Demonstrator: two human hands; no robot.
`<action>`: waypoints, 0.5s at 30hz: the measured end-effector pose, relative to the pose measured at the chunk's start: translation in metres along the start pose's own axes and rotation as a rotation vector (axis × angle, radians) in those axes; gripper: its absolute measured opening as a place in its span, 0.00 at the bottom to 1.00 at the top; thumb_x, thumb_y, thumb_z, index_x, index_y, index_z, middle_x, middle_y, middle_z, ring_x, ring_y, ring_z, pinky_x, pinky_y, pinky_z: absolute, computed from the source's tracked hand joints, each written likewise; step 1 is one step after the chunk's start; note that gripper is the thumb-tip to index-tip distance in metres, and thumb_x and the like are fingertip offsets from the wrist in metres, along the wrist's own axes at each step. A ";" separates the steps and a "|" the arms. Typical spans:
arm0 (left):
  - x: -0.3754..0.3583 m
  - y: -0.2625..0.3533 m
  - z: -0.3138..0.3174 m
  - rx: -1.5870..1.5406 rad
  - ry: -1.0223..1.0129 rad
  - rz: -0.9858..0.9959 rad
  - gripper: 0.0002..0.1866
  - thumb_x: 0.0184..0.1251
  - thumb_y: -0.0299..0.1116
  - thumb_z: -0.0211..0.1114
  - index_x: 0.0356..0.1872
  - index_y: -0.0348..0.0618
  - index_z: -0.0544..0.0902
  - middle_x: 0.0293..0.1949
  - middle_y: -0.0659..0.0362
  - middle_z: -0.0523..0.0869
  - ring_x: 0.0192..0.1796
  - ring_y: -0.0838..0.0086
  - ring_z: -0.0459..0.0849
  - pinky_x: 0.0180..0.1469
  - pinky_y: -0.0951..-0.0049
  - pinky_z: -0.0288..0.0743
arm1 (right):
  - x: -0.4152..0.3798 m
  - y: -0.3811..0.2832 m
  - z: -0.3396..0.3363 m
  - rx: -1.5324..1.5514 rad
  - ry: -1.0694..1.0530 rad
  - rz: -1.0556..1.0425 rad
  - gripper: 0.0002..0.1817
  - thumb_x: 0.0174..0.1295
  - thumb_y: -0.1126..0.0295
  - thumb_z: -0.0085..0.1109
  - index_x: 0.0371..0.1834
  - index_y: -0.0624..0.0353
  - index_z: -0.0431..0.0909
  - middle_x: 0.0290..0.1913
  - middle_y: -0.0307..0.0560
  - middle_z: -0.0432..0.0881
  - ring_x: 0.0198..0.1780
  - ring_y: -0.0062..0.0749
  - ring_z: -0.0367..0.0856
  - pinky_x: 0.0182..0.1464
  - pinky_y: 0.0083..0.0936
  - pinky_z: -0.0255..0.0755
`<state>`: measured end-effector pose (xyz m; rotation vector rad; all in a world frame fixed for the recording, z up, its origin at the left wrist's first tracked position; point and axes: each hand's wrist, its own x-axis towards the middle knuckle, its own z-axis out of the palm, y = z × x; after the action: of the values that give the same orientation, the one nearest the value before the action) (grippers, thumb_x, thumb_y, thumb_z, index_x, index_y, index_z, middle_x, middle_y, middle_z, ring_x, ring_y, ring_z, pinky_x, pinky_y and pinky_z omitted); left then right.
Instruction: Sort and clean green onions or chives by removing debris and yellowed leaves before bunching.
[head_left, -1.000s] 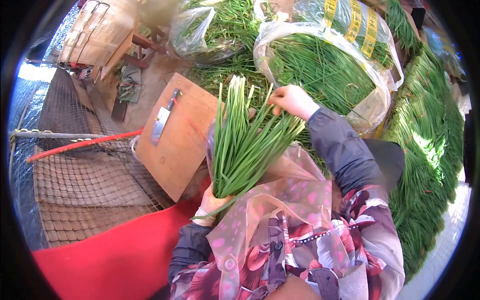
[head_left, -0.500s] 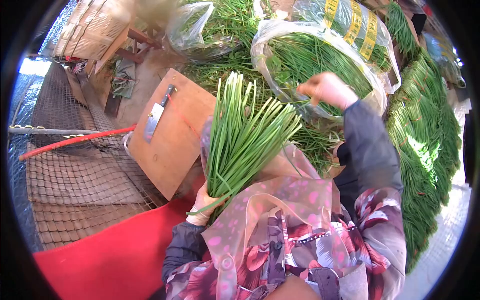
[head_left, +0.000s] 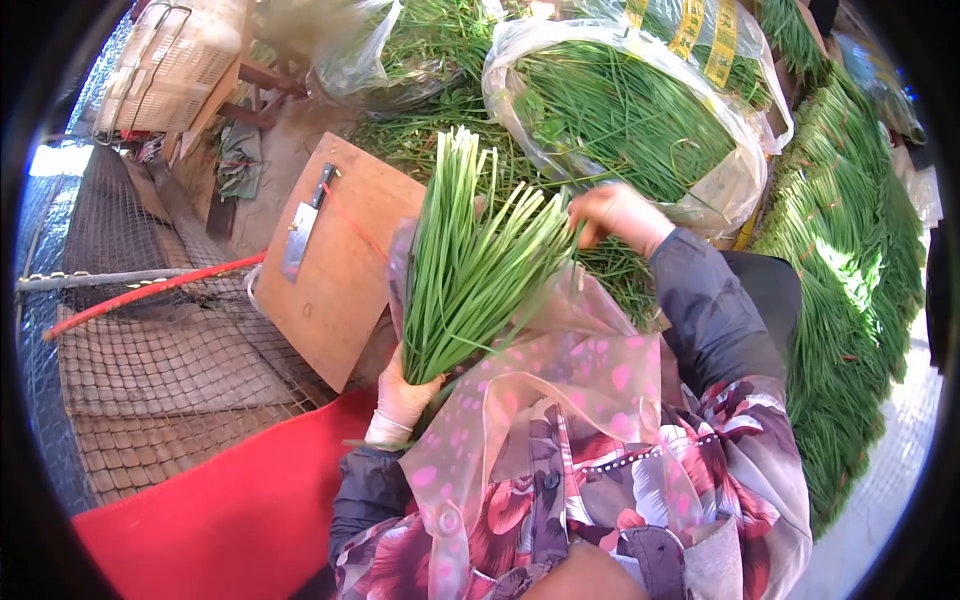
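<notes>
My left hand (head_left: 403,400), in a pale glove, grips the lower end of a thick bunch of green chives (head_left: 465,265) that fans upward over my lap. My right hand (head_left: 612,213) is at the upper right edge of the bunch, fingers pinched among the leaf tips. A translucent apron with pink dots (head_left: 545,400) covers my lap under the bunch.
A wooden cutting board (head_left: 335,275) with a cleaver (head_left: 303,228) lies to the left. A large plastic bag of chives (head_left: 625,115) sits behind, with long piles of chives (head_left: 850,300) on the right. Red cloth (head_left: 230,510), wire mesh (head_left: 170,350) and a basket (head_left: 165,60) are at left.
My right hand lifted away toward the bag of chives, then came back down to the bunch's upper right edge. The bunch and my left hand shifted slightly left.
</notes>
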<state>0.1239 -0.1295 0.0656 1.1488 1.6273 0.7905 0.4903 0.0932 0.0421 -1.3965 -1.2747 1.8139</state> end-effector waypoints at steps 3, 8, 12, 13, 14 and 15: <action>-0.001 0.002 -0.001 -0.010 -0.010 -0.002 0.29 0.52 0.24 0.70 0.59 0.38 0.73 0.46 0.58 0.85 0.46 0.77 0.82 0.51 0.75 0.76 | 0.028 0.038 -0.078 -0.160 0.364 0.020 0.14 0.59 0.62 0.54 0.31 0.61 0.83 0.22 0.46 0.83 0.27 0.27 0.82 0.34 0.26 0.75; 0.005 0.000 -0.004 -0.063 -0.104 -0.074 0.29 0.53 0.26 0.71 0.59 0.38 0.73 0.42 0.59 0.85 0.41 0.80 0.82 0.46 0.77 0.77 | 0.014 -0.009 -0.029 -1.282 0.306 -0.260 0.30 0.52 0.46 0.62 0.55 0.51 0.79 0.56 0.57 0.79 0.61 0.48 0.74 0.58 0.45 0.69; 0.010 -0.009 -0.002 0.132 -0.034 0.080 0.30 0.52 0.28 0.72 0.59 0.39 0.73 0.41 0.60 0.86 0.40 0.79 0.82 0.46 0.76 0.77 | 0.047 -0.021 0.052 -1.158 -0.097 -0.585 0.25 0.55 0.49 0.62 0.50 0.53 0.83 0.53 0.54 0.81 0.56 0.43 0.78 0.56 0.41 0.70; 0.010 -0.005 -0.003 0.118 -0.067 0.038 0.31 0.51 0.27 0.71 0.60 0.38 0.73 0.42 0.58 0.86 0.43 0.76 0.83 0.48 0.75 0.77 | 0.051 -0.024 0.066 -0.934 -0.202 -0.411 0.20 0.57 0.53 0.60 0.46 0.54 0.84 0.49 0.52 0.83 0.50 0.39 0.81 0.52 0.37 0.72; 0.009 0.000 -0.004 0.120 -0.072 0.036 0.31 0.51 0.27 0.71 0.60 0.38 0.73 0.42 0.58 0.86 0.43 0.76 0.83 0.48 0.75 0.77 | 0.053 -0.026 0.074 -0.707 -0.299 -0.240 0.16 0.59 0.58 0.59 0.43 0.54 0.85 0.45 0.50 0.85 0.43 0.35 0.84 0.49 0.32 0.75; 0.007 0.003 -0.005 0.022 -0.090 -0.020 0.31 0.52 0.26 0.71 0.60 0.38 0.72 0.42 0.57 0.86 0.44 0.76 0.83 0.49 0.74 0.77 | 0.052 -0.030 0.072 -0.619 -0.216 -0.241 0.11 0.60 0.66 0.56 0.39 0.56 0.86 0.39 0.46 0.86 0.33 0.30 0.84 0.42 0.24 0.76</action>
<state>0.1194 -0.1215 0.0675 1.1653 1.5742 0.7004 0.4012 0.1229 0.0475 -1.2769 -2.1465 1.4948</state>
